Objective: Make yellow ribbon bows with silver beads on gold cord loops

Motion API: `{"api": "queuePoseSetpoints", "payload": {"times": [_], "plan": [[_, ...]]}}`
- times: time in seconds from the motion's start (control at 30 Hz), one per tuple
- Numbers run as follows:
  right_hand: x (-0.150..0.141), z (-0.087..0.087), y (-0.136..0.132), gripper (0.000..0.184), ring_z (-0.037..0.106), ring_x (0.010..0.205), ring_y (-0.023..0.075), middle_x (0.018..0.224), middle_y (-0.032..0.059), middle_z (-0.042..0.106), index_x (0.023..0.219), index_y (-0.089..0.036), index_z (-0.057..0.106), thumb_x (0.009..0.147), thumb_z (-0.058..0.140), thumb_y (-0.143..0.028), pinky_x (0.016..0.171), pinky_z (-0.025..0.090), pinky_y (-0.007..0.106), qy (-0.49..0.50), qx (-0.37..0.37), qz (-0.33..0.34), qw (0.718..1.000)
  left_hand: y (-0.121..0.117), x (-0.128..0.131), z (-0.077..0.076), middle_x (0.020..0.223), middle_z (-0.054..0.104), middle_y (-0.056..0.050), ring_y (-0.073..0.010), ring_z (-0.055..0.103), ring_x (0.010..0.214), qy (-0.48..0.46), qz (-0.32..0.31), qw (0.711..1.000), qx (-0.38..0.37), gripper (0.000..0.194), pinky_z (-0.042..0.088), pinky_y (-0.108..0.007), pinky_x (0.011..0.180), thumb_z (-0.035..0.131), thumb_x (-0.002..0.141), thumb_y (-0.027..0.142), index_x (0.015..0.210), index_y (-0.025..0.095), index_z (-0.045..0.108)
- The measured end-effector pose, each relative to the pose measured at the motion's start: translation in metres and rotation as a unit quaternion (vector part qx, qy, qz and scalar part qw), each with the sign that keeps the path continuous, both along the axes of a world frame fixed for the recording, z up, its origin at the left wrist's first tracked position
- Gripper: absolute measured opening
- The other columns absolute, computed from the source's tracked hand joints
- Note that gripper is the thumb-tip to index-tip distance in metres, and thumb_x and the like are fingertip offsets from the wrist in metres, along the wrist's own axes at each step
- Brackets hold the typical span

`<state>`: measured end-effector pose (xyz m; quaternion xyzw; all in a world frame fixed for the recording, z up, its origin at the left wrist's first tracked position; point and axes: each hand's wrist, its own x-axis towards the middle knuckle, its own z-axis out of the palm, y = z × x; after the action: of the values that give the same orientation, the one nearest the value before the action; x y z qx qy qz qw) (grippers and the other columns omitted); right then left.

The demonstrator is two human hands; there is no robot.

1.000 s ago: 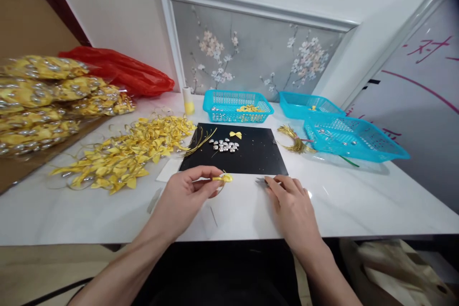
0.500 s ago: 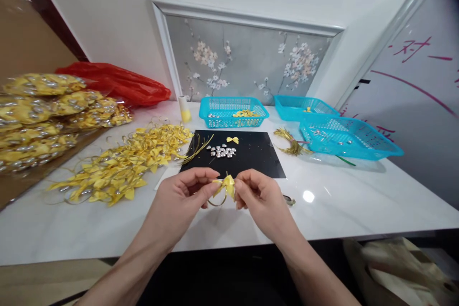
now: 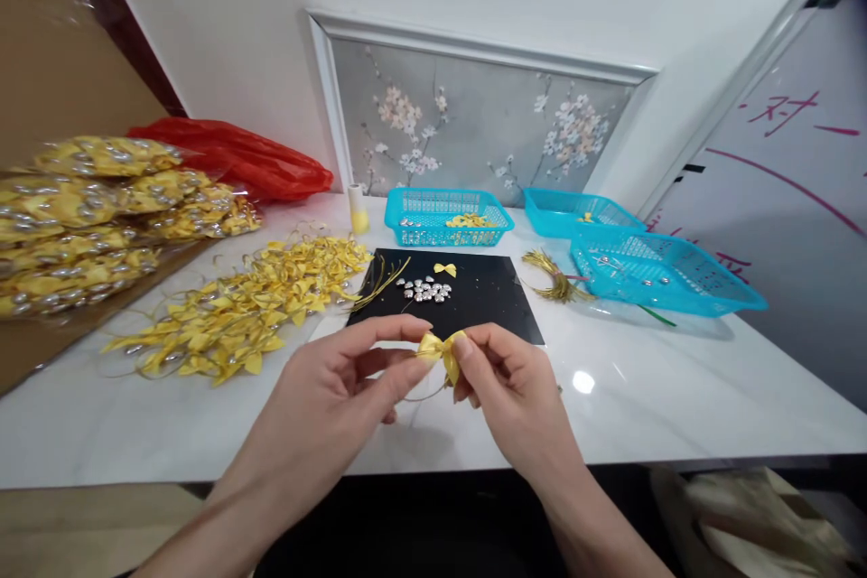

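Observation:
Between my two hands, above the table's front part, is a yellow ribbon bow [image 3: 442, 349] with a thin gold tie curving below it. My left hand [image 3: 358, 375] pinches the bow's left side between thumb and fingers. On the other side, my right hand [image 3: 509, 384] grips the right loop, thumb on top. Just beyond them lies a black mat [image 3: 488, 289]. It carries a cluster of silver heart-shaped beads [image 3: 428, 291], one loose yellow bow [image 3: 445, 269] and several gold ties [image 3: 383, 284] at its left edge.
A heap of finished yellow bows [image 3: 237, 307] spreads to the left, beside bagged bows [image 3: 81, 226] and a red plastic bag [image 3: 237, 158]. Blue baskets [image 3: 451, 199] stand behind and at right [image 3: 677, 275]. A bundle of gold ties [image 3: 552, 275] lies right of the mat.
My hands have shifted slightly right with the bow. The bow is turned, and my left fingers now reach further over its left loop. The view has tilted a little.

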<state>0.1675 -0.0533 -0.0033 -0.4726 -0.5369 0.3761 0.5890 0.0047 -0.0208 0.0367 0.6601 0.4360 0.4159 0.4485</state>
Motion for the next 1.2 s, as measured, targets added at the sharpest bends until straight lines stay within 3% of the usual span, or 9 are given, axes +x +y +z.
{"api": "queuePoseSetpoints", "payload": {"times": [0.1, 0.27, 0.4, 0.5, 0.57, 0.67, 0.83, 1.03, 1.2], "plan": [[-0.002, 0.004, -0.003, 0.027, 0.052, 0.049, 0.0077, 0.057, -0.0032, 0.058, 0.077, -0.017, 0.062, 0.095, 0.056, -0.036, 0.047, 0.043, 0.017, 0.027, 0.001, 0.003, 1.000, 0.003, -0.011, 0.001, 0.087, 0.079, -0.001, -0.0168, 0.074, 0.067, -0.014, -0.012, 1.000, -0.019, 0.018, 0.047, -0.014, 0.037, 0.068, 0.085, 0.039, 0.095, 0.029, 0.077], [-0.005, 0.005, -0.006, 0.029, 0.053, 0.053, 0.0086, 0.060, -0.0027, 0.058, 0.076, -0.017, 0.060, 0.097, 0.055, -0.037, 0.050, 0.043, 0.019, 0.009, 0.004, 0.002, 1.000, 0.004, -0.010, -0.005, 0.089, 0.081, 0.000, -0.0171, 0.074, 0.075, -0.015, -0.049, 0.998, -0.042, 0.028, 0.059, -0.018, 0.062, 0.083, 0.070, 0.028, 0.098, 0.030, 0.078], [-0.006, 0.001, -0.010, 0.029, 0.051, 0.052, 0.0094, 0.059, -0.0034, 0.056, 0.075, -0.019, 0.058, 0.099, 0.052, -0.035, 0.048, 0.040, 0.021, -0.048, 0.007, 0.019, 0.999, 0.000, 0.000, -0.006, 0.080, 0.079, 0.001, -0.0159, 0.072, 0.073, -0.058, -0.040, 0.997, -0.031, 0.017, 0.059, -0.019, 0.064, 0.080, 0.072, 0.025, 0.088, 0.029, 0.079], [-0.006, -0.002, -0.015, 0.006, 0.054, 0.059, 0.0106, 0.072, -0.0027, 0.059, 0.097, -0.021, 0.058, 0.097, 0.053, -0.025, 0.052, 0.043, 0.022, -0.093, 0.082, -0.045, 0.991, -0.003, 0.001, -0.007, 0.079, 0.078, 0.003, -0.0140, 0.071, 0.071, -0.053, -0.028, 0.998, -0.016, 0.014, 0.058, -0.018, 0.064, 0.079, 0.074, 0.024, 0.087, 0.030, 0.079], [-0.006, -0.002, -0.018, 0.016, 0.057, 0.066, 0.0114, 0.084, -0.0004, 0.061, 0.107, -0.023, 0.058, 0.093, 0.056, -0.015, 0.057, 0.047, 0.023, -0.140, 0.160, -0.100, 0.972, -0.005, 0.000, -0.008, 0.080, 0.078, 0.003, -0.0139, 0.071, 0.071, -0.049, -0.013, 0.999, -0.006, 0.014, 0.058, -0.018, 0.064, 0.078, 0.074, 0.024, 0.087, 0.031, 0.078], [-0.008, 0.000, -0.022, 0.019, 0.059, 0.071, 0.0122, 0.091, 0.0029, 0.059, 0.101, -0.021, 0.065, 0.090, 0.057, -0.007, 0.060, 0.050, 0.023, -0.216, 0.223, -0.122, 0.943, -0.008, 0.000, -0.008, 0.079, 0.078, 0.004, -0.0137, 0.070, 0.070, -0.033, 0.008, 0.999, 0.040, 0.016, 0.057, -0.017, 0.062, 0.077, 0.074, 0.022, 0.087, 0.031, 0.078], [-0.012, 0.005, -0.022, 0.015, 0.059, 0.070, 0.0137, 0.086, 0.0057, 0.060, 0.094, -0.016, 0.066, 0.092, 0.055, -0.006, 0.061, 0.052, 0.026, -0.245, 0.248, -0.153, 0.925, -0.014, 0.003, -0.004, 0.079, 0.076, 0.004, -0.0133, 0.068, 0.069, 0.015, 0.014, 0.993, 0.115, 0.014, 0.056, -0.018, 0.061, 0.070, 0.078, 0.018, 0.081, 0.031, 0.077], [-0.015, 0.005, -0.021, 0.019, 0.059, 0.074, 0.0130, 0.088, 0.0075, 0.061, 0.096, -0.014, 0.065, 0.092, 0.051, -0.001, 0.064, 0.053, 0.024, -0.254, 0.276, -0.188, 0.908, -0.019, 0.006, -0.006, 0.081, 0.075, 0.005, -0.0140, 0.068, 0.072, 0.019, 0.036, 0.990, 0.135, 0.016, 0.055, -0.019, 0.063, 0.070, 0.079, 0.018, 0.082, 0.032, 0.075], [-0.015, 0.003, -0.019, 0.019, 0.059, 0.071, 0.0142, 0.087, 0.0072, 0.060, 0.095, -0.016, 0.062, 0.094, 0.048, -0.003, 0.061, 0.053, 0.026, -0.267, 0.269, -0.178, 0.908, -0.017, 0.006, -0.010, 0.083, 0.074, 0.003, -0.0152, 0.068, 0.071, 0.020, 0.037, 0.988, 0.150, 0.013, 0.054, -0.021, 0.057, 0.070, 0.080, 0.020, 0.083, 0.031, 0.076]]}}
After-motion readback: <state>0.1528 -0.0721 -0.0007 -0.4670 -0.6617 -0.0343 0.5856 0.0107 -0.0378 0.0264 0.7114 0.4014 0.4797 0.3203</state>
